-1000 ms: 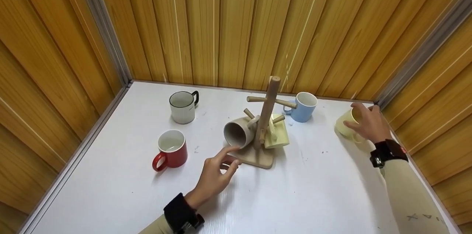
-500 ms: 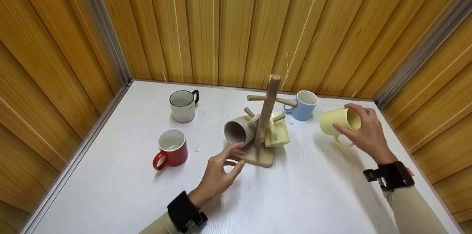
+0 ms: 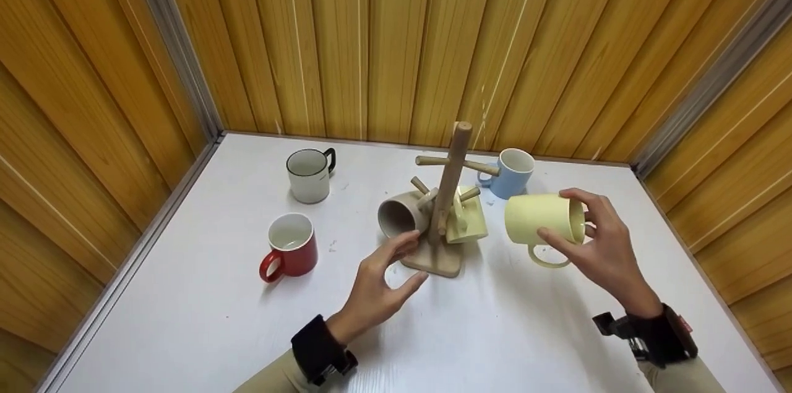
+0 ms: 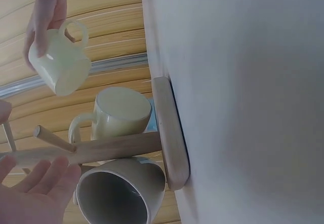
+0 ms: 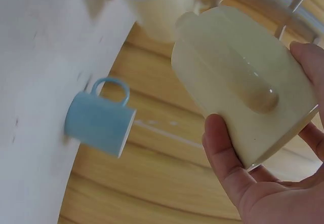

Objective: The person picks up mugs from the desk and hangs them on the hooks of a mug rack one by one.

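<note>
My right hand (image 3: 597,247) grips a pale yellow mug (image 3: 538,220) by its rim end, thumb on the near side. The mug lies sideways in the air, its handle pointing down and its mouth toward the palm. Fingers spread and holding nothing, my left hand (image 3: 377,288) hovers in front of the wooden mug tree (image 3: 450,189). On that tree hang a grey-beige mug (image 3: 402,216) at left and another pale yellow mug (image 3: 470,220) at right. The right wrist view shows the held mug's handle (image 5: 253,89) facing the camera.
A red mug (image 3: 296,250) and a white mug with a black rim (image 3: 309,179) stand to the left on the white table (image 3: 185,319). Behind the tree at right stands a light blue mug (image 3: 512,176). Wood-patterned walls (image 3: 396,40) enclose the table's back and sides.
My right hand has lifted the yellow mug off the table at far right and carried it left toward the tree. My left hand has shifted slightly right, its thumb and fingers spreading wider.
</note>
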The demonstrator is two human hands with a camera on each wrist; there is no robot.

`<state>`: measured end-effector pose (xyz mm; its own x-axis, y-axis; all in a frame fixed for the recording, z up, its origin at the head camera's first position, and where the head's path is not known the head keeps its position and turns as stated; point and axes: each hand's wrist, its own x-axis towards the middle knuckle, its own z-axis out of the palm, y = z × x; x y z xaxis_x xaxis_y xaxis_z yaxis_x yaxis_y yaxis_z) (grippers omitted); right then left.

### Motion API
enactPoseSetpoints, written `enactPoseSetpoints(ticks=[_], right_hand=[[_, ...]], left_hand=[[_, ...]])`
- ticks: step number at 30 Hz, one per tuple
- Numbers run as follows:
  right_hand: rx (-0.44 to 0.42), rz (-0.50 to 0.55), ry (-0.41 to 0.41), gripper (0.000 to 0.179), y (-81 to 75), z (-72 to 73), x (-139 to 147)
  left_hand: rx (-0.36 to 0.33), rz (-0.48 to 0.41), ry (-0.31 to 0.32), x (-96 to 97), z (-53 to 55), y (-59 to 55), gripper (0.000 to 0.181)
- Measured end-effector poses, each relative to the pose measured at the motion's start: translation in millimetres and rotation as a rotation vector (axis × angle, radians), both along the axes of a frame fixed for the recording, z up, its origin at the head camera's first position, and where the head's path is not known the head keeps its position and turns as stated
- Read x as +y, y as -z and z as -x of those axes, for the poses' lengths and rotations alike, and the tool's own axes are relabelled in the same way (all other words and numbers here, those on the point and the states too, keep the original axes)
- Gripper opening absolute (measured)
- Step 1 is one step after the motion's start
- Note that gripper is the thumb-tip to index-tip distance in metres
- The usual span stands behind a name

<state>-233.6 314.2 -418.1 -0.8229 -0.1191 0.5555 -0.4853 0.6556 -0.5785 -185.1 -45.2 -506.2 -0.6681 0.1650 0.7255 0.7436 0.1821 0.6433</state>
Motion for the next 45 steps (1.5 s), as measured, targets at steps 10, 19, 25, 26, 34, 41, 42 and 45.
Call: enactPoseSetpoints(ticks=[10, 19, 25, 26, 34, 41, 42, 45], right_hand=[[0.043, 0.083, -0.204, 0.072, -8.4, -42.4, -53.8], [-0.011, 0.146, -0.385, 0.073, 11.8, -48.7, -83.0], [-0.06, 0.186, -0.477, 0.07, 22.0, -51.1, -94.6], [-0.066, 0.192, -0.483, 0.07, 23.1, -51.5, -96.1], [-0.148, 0.262, -0.506, 0.067, 32.4, -52.4, -99.1], [-0.289, 0.255, -0.501, 0.06, 35.6, -53.7, -95.7], [-0.306, 0.242, -0.503, 0.059, 36.2, -53.1, -94.8], [-0.342, 0.197, -0.54, 0.058, 37.7, -50.0, -90.1]], left_hand=[[0.068, 0.075, -0.011, 10.4, -3.4, -9.4, 0.076], [0.079, 0.122, 0.063, 14.1, -7.2, -15.8, 0.086], [0.111, 0.104, 0.109, 13.4, -7.7, -14.1, 0.084], [0.114, 0.095, 0.124, 13.2, -7.3, -13.4, 0.082], [0.044, -0.005, 0.244, 14.3, -7.6, -10.5, 0.075], [-0.049, -0.078, 0.285, 16.9, -13.8, -10.8, 0.072], [-0.065, -0.084, 0.287, 17.0, -13.8, -9.2, 0.071], [-0.127, -0.108, 0.298, 17.7, -10.9, 0.0, 0.071]])
